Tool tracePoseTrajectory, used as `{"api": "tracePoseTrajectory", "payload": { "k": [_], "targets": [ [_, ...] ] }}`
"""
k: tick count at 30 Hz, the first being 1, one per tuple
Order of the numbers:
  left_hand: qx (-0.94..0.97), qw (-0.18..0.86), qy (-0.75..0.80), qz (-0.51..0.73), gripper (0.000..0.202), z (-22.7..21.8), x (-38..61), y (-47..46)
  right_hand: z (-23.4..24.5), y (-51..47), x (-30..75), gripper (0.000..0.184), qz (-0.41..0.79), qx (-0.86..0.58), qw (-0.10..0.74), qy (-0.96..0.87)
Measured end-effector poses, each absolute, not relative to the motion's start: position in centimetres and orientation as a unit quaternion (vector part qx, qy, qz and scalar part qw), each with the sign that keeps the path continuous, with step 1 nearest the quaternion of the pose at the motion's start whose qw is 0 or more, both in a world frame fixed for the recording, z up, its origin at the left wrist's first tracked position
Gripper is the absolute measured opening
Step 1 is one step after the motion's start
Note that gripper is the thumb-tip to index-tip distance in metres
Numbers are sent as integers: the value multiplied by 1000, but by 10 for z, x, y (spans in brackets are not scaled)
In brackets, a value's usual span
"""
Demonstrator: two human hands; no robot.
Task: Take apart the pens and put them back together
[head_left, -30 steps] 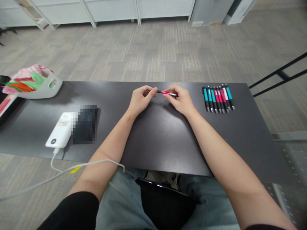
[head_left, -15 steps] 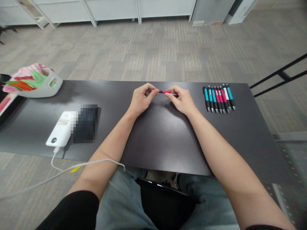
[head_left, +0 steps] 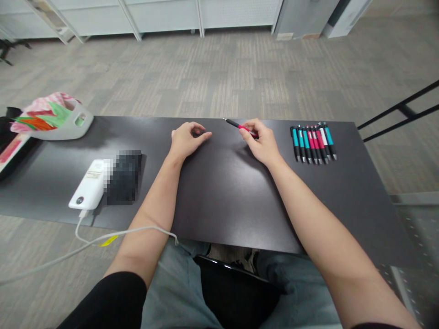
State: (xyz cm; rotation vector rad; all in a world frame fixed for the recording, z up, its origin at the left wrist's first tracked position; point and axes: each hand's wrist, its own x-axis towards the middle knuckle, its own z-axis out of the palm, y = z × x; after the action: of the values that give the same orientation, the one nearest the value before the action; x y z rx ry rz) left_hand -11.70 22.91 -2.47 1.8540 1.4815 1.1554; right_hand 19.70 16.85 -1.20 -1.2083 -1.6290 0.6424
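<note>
My right hand (head_left: 259, 140) grips a red and black pen (head_left: 235, 124) by its red part, with the tip pointing left and up. To the left, my left hand (head_left: 188, 140) rests over the dark table (head_left: 219, 196) with thumb and fingers apart, holding nothing. Right of my right hand lies a row of several pens (head_left: 313, 142), side by side, with turquoise, red and white barrels and black grips. Part of the held pen is hidden behind my fingers.
On the left are a white power bank (head_left: 88, 183) with a white cable (head_left: 103, 237), a blurred-out dark object (head_left: 124, 178) and a pale basket (head_left: 73, 125) with colourful cloth or packaging in it. The cable crosses my left forearm. A black metal frame (head_left: 404, 108) stands beyond the right edge.
My left hand has let go of the pen and moved left, its fingers opening. The pen stays in my right hand, now tilted with its tip free.
</note>
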Motion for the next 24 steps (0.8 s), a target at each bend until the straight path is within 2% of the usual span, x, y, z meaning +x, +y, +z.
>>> {"api": "tracePoseTrajectory", "payload": {
  "k": [4, 6, 10, 13, 19, 24],
  "targets": [
    [702, 243, 579, 335, 29, -7, -111, 217, -17, 170, 198, 45, 260, -488, 490, -674],
    [690, 281, 568, 351, 26, 0, -104, 214, -18, 171, 198, 42, 259, -487, 489, -676],
    [643, 397, 467, 459, 52, 3, -88, 214, -17, 169, 197, 36, 267, -491, 478, -678],
    [627, 445, 417, 484, 66, 1, -82, 214, -15, 168, 197, 33, 268, -485, 476, -683],
    [644, 455, 386, 480, 75, -3, -83, 213, -16, 168, 198, 22, 256, -474, 468, -701],
    [659, 449, 388, 461, 71, -4, -81, 212, -19, 170, 201, 17, 240, -464, 464, -716]
  ]
}}
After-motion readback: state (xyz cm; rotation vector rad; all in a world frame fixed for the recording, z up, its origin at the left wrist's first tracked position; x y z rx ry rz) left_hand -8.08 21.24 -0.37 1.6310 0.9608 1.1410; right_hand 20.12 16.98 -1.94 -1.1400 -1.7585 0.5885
